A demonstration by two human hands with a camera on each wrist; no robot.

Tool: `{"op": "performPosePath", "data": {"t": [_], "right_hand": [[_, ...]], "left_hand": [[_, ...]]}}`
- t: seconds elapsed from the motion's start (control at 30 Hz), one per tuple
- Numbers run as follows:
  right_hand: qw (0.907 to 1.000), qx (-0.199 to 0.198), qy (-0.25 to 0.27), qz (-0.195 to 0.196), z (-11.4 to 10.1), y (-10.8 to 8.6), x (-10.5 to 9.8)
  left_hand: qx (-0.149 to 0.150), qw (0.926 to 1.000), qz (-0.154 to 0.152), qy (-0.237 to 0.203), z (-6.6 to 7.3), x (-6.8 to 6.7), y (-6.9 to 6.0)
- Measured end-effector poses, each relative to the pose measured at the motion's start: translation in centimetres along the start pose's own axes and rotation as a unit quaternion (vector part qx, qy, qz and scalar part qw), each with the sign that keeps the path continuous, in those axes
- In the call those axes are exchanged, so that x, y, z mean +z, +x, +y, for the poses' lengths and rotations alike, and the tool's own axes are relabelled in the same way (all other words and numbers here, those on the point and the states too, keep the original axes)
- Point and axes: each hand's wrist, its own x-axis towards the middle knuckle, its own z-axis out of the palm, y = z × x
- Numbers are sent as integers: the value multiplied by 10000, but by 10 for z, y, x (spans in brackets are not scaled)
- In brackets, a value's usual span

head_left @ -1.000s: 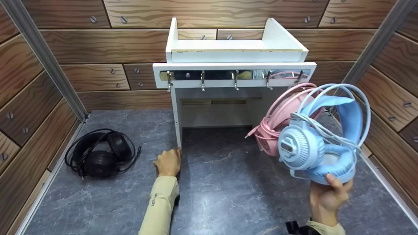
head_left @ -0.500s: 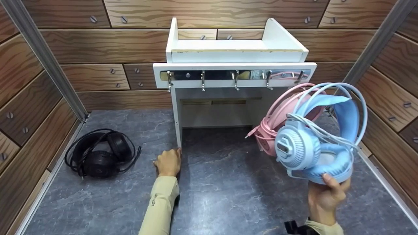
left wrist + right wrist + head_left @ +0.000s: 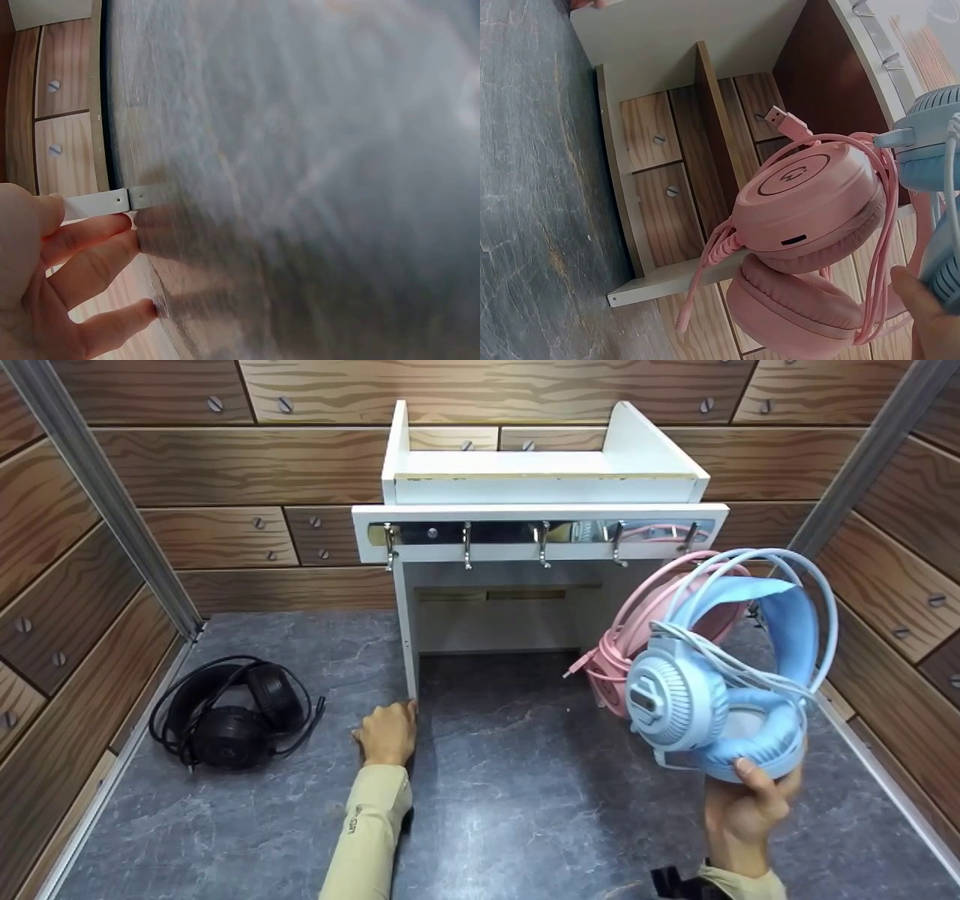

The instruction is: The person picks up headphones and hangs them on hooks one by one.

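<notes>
In the head view my right hand point(image 3: 750, 810) grips a pair of light blue headphones point(image 3: 679, 701) by the lower ear cup, thumb on the near side. Their cable is looped around them. Behind and partly covered by them, pink headphones point(image 3: 615, 660) hang at the rack's right end; the right wrist view shows their ear cup point(image 3: 802, 187) and USB plug. My left hand point(image 3: 386, 735) holds the foot of the white rack's left side panel point(image 3: 409, 637), with thumb and fingers on either side of it in the left wrist view.
Across the white rack's front runs a board point(image 3: 540, 551) with several metal hooks point(image 3: 543, 544). Black headphones point(image 3: 232, 735) with a coiled cable lie at the left on the grey marbled surface point(image 3: 495, 810). Wood-patterned walls point(image 3: 247, 465) stand at the back and both sides.
My right hand and the blue headphones have shifted slightly to the left. The left hand, the rack, and the pink and black headphones stay where they were.
</notes>
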Motion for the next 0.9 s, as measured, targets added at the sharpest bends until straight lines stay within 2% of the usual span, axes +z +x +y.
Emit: {"op": "performPosePath", "data": {"t": [0.43,0.9], "right_hand": [[9998,7,-205,87,1,-4,2],[9998,85,-166,108,2,-6,4]], "left_hand": [[-57,10000,8,40,0,0,0],[-113,9999,-37,22,1,0,1]]}}
